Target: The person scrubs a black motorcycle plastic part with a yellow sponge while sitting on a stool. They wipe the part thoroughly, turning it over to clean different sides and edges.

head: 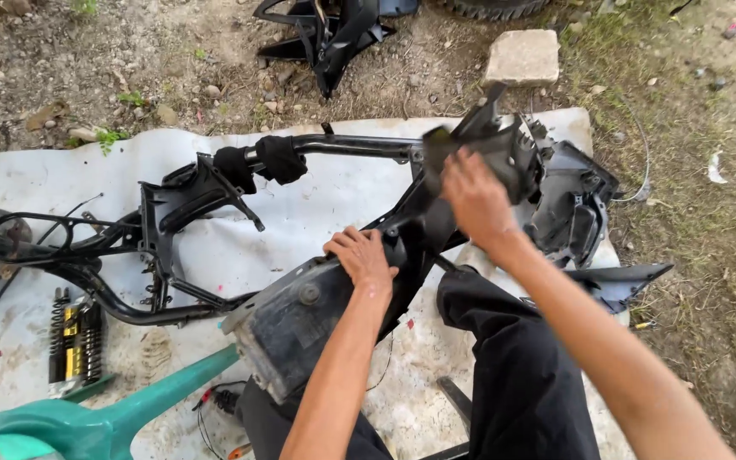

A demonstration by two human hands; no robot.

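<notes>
Lying across the white sheet (pixel 317 204): a stripped black scooter frame (pixel 215 204), its front end at about two o'clock from the picture's centre. Sitting at that front end, a black plastic housing (pixel 555 187), directly under and beyond the right hand (pixel 474 200).

Pressing on the housing's near edge with fingers spread and palm down: the right hand, forearm running back toward five o'clock. Not closing round anything that can be seen; whether the fingers are hooking over the far edge cannot be told.

Resting flat on top of a grey-black plastic tub (pixel 287 328) at six o'clock from the frame's tube: the left hand (pixel 364 260), fingers together and laid over the tub's upper rim, forearm coming up from six o'clock. Showing nothing of the tub's inside from this angle, so contents cannot be told.

Lying at eight o'clock on the sheet: two coil shock absorbers (pixel 74 341) side by side. Crossing the bottom left corner: a green plastic panel (pixel 112 417). Sitting on bare ground at one o'clock: a pale stone block (pixel 523 56); at twelve o'clock, a black fairing piece (pixel 330 30).
</notes>
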